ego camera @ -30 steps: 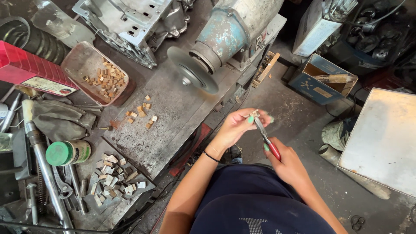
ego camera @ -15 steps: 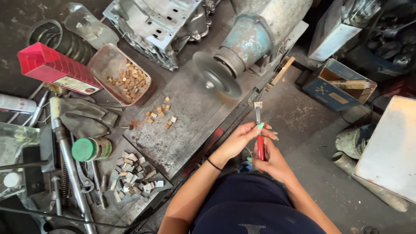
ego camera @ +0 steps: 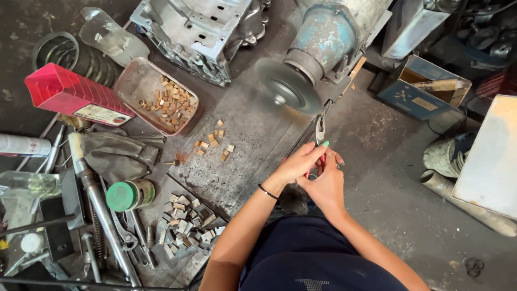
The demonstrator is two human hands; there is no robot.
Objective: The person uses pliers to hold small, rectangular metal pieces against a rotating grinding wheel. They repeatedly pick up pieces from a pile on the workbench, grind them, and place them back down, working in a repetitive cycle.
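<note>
Head view: left hand (ego camera: pixel 299 163) and right hand (ego camera: pixel 325 185) are both clamping around red-handled pliers (ego camera: pixel 320 134), fingers closed on the handles. Pliers tip is pointing up just below the grinding disc (ego camera: pixel 288 86). Small brown blocks (ego camera: pixel 214 142) are lying on the metal plate (ego camera: pixel 253 145) nearby.

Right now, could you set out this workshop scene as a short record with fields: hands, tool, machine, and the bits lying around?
Left hand: grip on the pliers, fingers wrapped over them
Right hand: closed around the red handles from below
Pliers: jaws pointing up toward the disc; whether they hold anything is too small to tell
Disc: grey wheel on a blue motor, blurred
Plate: worn metal, a few small tan blocks on it
Tray: more tan blocks inside
Can: green lid, left of the plate
</note>
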